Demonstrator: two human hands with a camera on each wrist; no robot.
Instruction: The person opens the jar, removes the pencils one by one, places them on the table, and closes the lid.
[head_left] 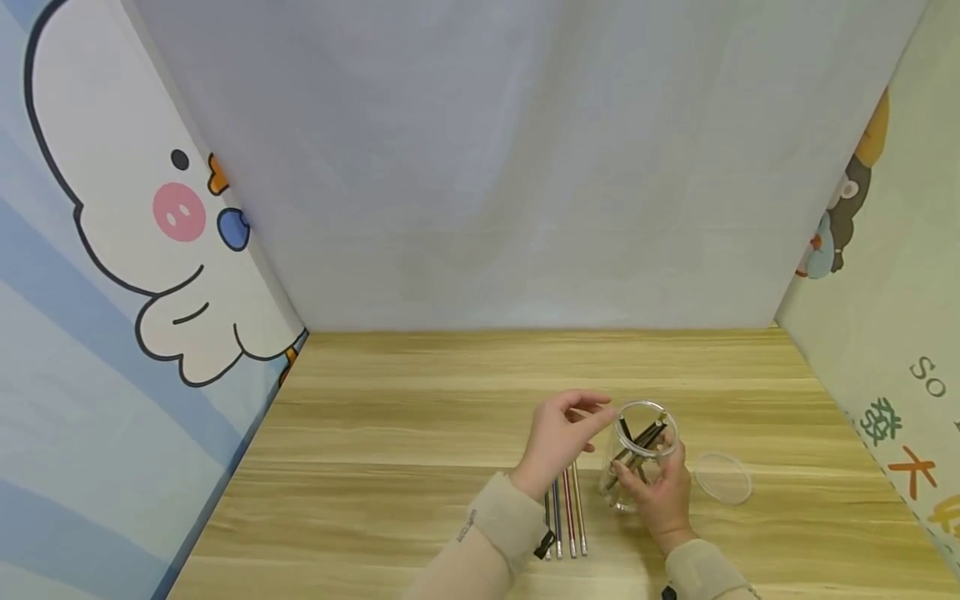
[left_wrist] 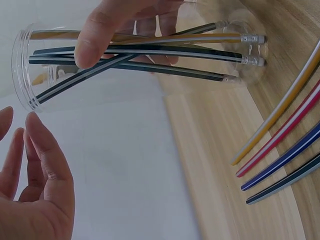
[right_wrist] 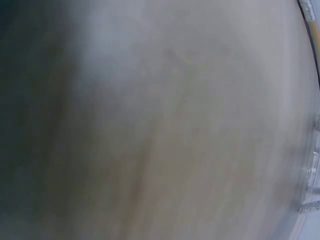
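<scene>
My right hand (head_left: pixel 663 500) grips a clear plastic jar (head_left: pixel 643 403) round its side. Inside the jar lean several pencils (left_wrist: pixel 170 50), dark striped ones and yellow ones, with their metal-ringed eraser ends at the jar's bottom. My left hand (head_left: pixel 564 435) hovers beside the jar's open rim, its fingers loosely bent and nothing between them. Below that hand, a yellow pencil (left_wrist: pixel 277 109), a red pencil (left_wrist: pixel 280 132), a blue pencil (left_wrist: pixel 280 167) and a dark pencil (left_wrist: pixel 282 182) lie side by side on the table. Blur fills most of the right wrist view.
A clear round lid (head_left: pixel 723 477) lies on the wooden table (head_left: pixel 390 467) to the right of the jar. A pale grey backdrop (head_left: pixel 487 167) rises behind the table, and cartoon-printed panels (head_left: pixel 97 417) stand at both sides.
</scene>
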